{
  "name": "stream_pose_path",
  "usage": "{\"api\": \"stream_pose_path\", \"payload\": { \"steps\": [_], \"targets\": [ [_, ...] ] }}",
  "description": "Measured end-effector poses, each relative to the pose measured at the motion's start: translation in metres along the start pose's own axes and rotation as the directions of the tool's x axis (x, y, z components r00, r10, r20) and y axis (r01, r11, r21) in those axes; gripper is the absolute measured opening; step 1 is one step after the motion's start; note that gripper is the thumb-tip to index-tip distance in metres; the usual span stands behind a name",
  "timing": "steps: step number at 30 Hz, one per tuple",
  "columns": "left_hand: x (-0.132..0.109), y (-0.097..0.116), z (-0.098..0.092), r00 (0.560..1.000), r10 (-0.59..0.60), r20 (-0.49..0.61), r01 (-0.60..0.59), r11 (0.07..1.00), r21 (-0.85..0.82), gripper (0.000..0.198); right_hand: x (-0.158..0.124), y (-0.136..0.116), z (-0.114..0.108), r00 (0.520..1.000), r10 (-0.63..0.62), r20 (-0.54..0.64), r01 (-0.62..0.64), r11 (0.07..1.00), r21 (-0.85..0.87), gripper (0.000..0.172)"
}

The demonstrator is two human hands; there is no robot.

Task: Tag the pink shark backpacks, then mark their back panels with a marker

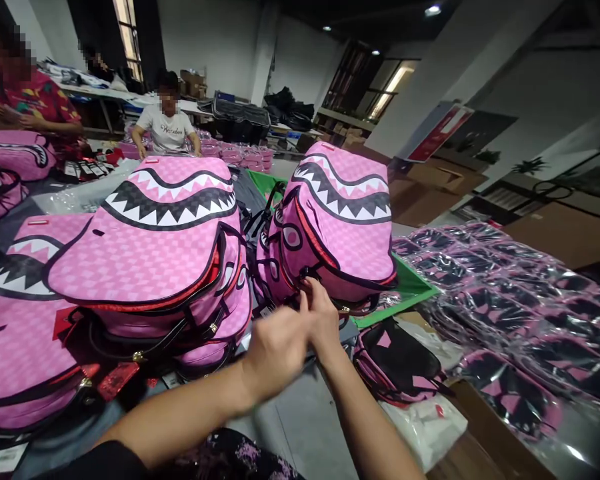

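Dim workshop with pale walls (215, 40), slanted in view; far back, a person in a white printed T-shirt (165, 130). Nearer, on a dark grey table (10, 233), large pink checked backpacks (145, 260) with black-and-white toothed-mouth prints. Just right of these, beside a bright green edge (413, 288), another plump pink checked backpack (350, 233) with toothed mouth, black piping and red-trimmed opening. At its lower front, right hand (321, 312) with fingers bent and drawn together, tips at a small dark fitting (307, 273); cannot tell whether pinched on it. Just beside, left hand (280, 347) blurred, fingers curled inward; cannot tell of any hold. Probably light for its bulk, soft and yielding in the panels, stiffer along the piping, perhaps slightly slick. Best gripped along the piped lower rim, rather than on the smooth printed front.
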State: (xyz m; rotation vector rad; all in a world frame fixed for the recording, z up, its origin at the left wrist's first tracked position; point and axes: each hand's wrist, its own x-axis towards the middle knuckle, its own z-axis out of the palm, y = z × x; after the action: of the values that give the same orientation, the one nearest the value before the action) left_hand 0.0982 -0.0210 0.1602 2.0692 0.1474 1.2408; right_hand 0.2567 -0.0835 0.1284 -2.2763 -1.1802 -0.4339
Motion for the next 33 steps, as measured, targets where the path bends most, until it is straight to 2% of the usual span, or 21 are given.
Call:
{"api": "stream_pose_path", "payload": {
  "steps": [1, 3, 4, 6, 8, 10, 13, 16, 19, 21, 23, 25, 27, 28, 29, 31, 33],
  "targets": [
    [0.004, -0.016, 0.002, 0.987, -0.157, -0.035, 0.159, 0.986, 0.047, 0.027, -0.004, 0.005, 0.001, 1.000, -0.007, -0.026, 0.009, 0.998, 0.063, 0.037],
    [0.012, -0.050, 0.003, 0.919, -0.392, -0.037, 0.392, 0.906, 0.160, 0.026, -0.008, 0.012, 0.002, 0.999, 0.003, -0.043, 0.003, 0.990, 0.138, 0.037],
    [0.014, -0.066, 0.004, 0.891, -0.454, -0.011, 0.446, 0.869, 0.216, 0.027, -0.008, 0.014, 0.002, 0.999, 0.017, -0.042, -0.010, 0.988, 0.156, 0.037],
    [0.017, -0.089, 0.006, 0.859, -0.509, 0.047, 0.474, 0.828, 0.300, 0.029, -0.006, 0.014, -0.001, 0.998, 0.050, -0.028, -0.044, 0.983, 0.176, 0.039],
    [0.017, -0.101, 0.011, 0.856, -0.512, 0.073, 0.464, 0.823, 0.328, 0.031, -0.001, 0.011, -0.005, 0.996, 0.089, 0.000, -0.088, 0.982, 0.165, 0.040],
    [0.018, -0.103, 0.016, 0.862, -0.499, 0.092, 0.447, 0.832, 0.329, 0.031, 0.006, 0.005, -0.009, 0.991, 0.124, 0.041, -0.127, 0.987, 0.098, 0.041],
    [0.026, -0.102, 0.024, 0.871, -0.476, 0.121, 0.415, 0.845, 0.337, 0.031, 0.019, -0.007, -0.014, 0.975, 0.187, 0.123, -0.176, 0.980, -0.098, 0.041],
    [0.041, -0.106, 0.035, 0.876, -0.434, 0.209, 0.349, 0.871, 0.345, 0.033, 0.032, -0.019, -0.019, 0.940, 0.281, 0.194, -0.211, 0.925, -0.317, 0.038],
    [0.057, -0.119, 0.044, 0.872, -0.376, 0.313, 0.334, 0.925, 0.180, 0.029, 0.044, -0.030, -0.027, 0.911, 0.334, 0.241, -0.184, 0.854, -0.486, 0.032],
    [0.063, -0.128, 0.046, 0.836, -0.363, 0.410, 0.424, 0.904, -0.064, 0.027, 0.049, -0.035, -0.035, 0.909, 0.314, 0.274, -0.115, 0.821, -0.560, 0.031],
    [0.063, -0.135, 0.045, 0.771, -0.338, 0.540, 0.548, 0.784, -0.291, 0.035, 0.053, -0.039, -0.045, 0.917, 0.268, 0.295, -0.034, 0.791, -0.611, 0.032],
    [0.055, -0.137, 0.042, 0.700, -0.304, 0.646, 0.643, 0.662, -0.386, 0.057, 0.056, -0.040, -0.055, 0.919, 0.224, 0.324, 0.031, 0.778, -0.627, 0.031],
    [0.042, -0.134, 0.040, 0.655, -0.270, 0.706, 0.670, 0.638, -0.378, 0.092, 0.059, -0.036, -0.060, 0.911, 0.217, 0.351, 0.041, 0.798, -0.601, 0.025],
    [0.036, -0.131, 0.040, 0.651, -0.261, 0.713, 0.655, 0.668, -0.353, 0.103, 0.061, -0.032, -0.061, 0.903, 0.223, 0.366, 0.024, 0.826, -0.562, 0.022],
    [0.030, -0.128, 0.040, 0.665, -0.259, 0.700, 0.616, 0.720, -0.319, 0.107, 0.062, -0.027, -0.060, 0.895, 0.232, 0.382, -0.009, 0.864, -0.503, 0.018],
    [0.021, -0.123, 0.041, 0.737, -0.271, 0.619, 0.503, 0.832, -0.233, 0.095, 0.063, -0.014, -0.055, 0.872, 0.258, 0.416, -0.124, 0.939, -0.322, 0.015],
    [0.017, -0.122, 0.040, 0.809, -0.298, 0.506, 0.430, 0.887, -0.165, 0.080, 0.062, -0.002, -0.050, 0.837, 0.282, 0.468, -0.283, 0.957, -0.069, 0.019]
  ]
}}
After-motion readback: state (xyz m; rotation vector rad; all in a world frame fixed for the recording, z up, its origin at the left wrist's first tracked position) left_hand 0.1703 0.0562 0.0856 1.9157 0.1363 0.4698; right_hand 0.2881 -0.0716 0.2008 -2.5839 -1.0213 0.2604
